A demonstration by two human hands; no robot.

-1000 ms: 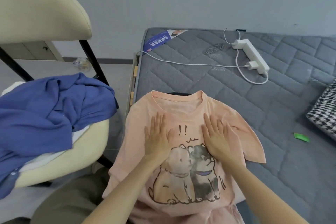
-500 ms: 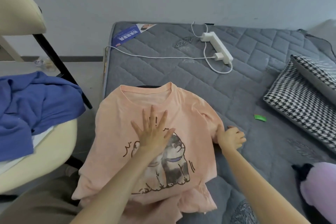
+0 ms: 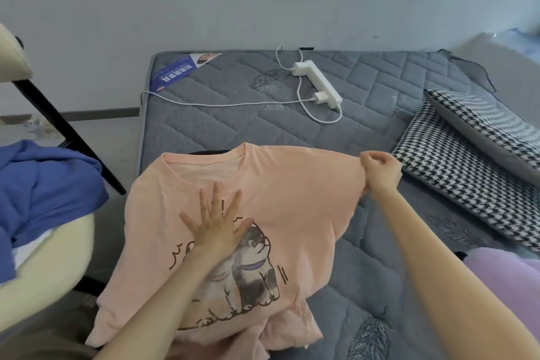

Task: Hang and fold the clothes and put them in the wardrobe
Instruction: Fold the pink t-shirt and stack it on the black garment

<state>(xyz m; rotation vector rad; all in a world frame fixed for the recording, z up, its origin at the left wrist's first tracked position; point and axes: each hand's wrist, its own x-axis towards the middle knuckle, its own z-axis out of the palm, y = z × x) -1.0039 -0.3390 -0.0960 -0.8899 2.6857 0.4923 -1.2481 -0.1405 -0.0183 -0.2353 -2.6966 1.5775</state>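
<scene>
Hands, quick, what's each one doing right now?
Left hand: open, fingers spread, pressing flat on the peach T-shirt.
Right hand: closed, pinching the T-shirt's sleeve.

Grey quilted mattress (image 3: 233, 126), white power strip (image 3: 317, 83) with cable on it, houndstooth cushions (image 3: 467, 172) right, cream chair (image 3: 43, 257) left

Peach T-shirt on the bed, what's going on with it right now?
A person has the peach T-shirt with the cartoon dog print lying face up on the grey quilted mattress. The left hand presses flat on the chest, fingers spread. The right hand pinches the sleeve edge and holds it stretched out toward the houndstooth pillows. No fold is made yet. A blue garment lies on the cream chair to the left.
</scene>
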